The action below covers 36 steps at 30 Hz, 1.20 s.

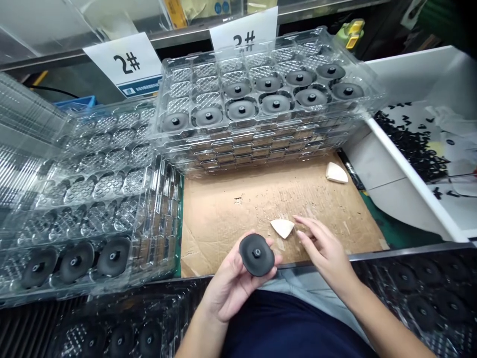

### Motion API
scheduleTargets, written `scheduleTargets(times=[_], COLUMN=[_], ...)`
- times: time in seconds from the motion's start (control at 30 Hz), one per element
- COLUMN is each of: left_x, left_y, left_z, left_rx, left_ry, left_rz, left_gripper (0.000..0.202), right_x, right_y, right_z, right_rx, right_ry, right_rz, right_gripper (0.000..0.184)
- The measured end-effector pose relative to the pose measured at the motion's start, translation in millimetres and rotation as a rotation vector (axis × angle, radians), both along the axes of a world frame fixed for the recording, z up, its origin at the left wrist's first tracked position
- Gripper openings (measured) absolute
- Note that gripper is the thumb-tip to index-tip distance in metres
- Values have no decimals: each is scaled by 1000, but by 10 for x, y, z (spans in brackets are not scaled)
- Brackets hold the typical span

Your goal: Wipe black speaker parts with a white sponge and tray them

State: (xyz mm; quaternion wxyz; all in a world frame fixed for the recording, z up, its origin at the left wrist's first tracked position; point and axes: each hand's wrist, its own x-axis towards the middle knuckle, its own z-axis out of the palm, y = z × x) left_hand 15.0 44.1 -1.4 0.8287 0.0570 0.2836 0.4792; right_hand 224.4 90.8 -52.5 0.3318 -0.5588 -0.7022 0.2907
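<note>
1. Far left, a clear tray (93, 199) of black discs butts right up against the cardboard, so no room that side.
2. My left hand (233, 286) has a black disc (256, 254) gripped in its fingers, just above the bench edge (410, 251).
3. My right hand (326, 251) is open, holding nothing, fingertips (300, 234) just beside a white wedge (282, 227).
4. Open cardboard (223, 223) runs back to the stacked trays (257, 84), with another wedge (336, 173) near them.
5. Far right, there's a white bin (410, 169) of small black bits.
</note>
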Motion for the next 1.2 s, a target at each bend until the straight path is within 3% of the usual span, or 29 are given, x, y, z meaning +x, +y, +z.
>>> scheduleTargets(times=[0.17, 0.3, 0.4, 0.5, 0.57, 0.63, 0.7, 0.77, 0.8, 0.93, 1.07, 1.13, 1.2], left_x=[20, 28, 51, 124, 186, 237, 271, 297, 309, 333, 342, 377, 411], left_y=[-14, 18, 47, 70, 74, 67, 57, 55, 58, 68, 64, 78, 98], left_z=[-30, -38, -19, 13, 36, 59, 81, 107, 123, 205, 250, 254, 262], left_rx=[-67, -84, -66, -23, 9, 14, -8, -33, -36, 4, -6, -11, -3], left_ry=[96, 167, 191, 215, 229, 243, 267, 301, 323, 382, 364, 349, 342], left_rz=[166, 266, 281, 261, 221, 154, 110, 120, 127, 98, 86, 67, 50], left_gripper=[51, 61, 57, 52, 49, 49, 53, 57, 58, 61, 65, 65, 63], right_x=[-200, -324, -318, -341, -401, -464, -501, -515, -517, -478, -369, -359, -359], right_y=[68, 102, 174, 174, 97, 4, -46, -42, -30, -60, -126, -103, -75], right_z=[-225, -230, -13, 404, 702, 931, 1057, 1094, 1092, 1071, 1094, 1092, 1085], right_rx=[28, 75, 71, 76, 165, 246, 171, 67, 76, 311, 129, 145, 289], right_ry=[-87, -90, -103, -56, 45, 122, 139, 108, 90, 127, 178, 154, 158], right_rz=[43, 165, 219, 199, 177, 251, 405, 515, 501, 328, 520, 431, 319], right_gripper=[31, 25, 21, 23, 27, 25, 23, 22, 22, 27, 23, 22, 23])
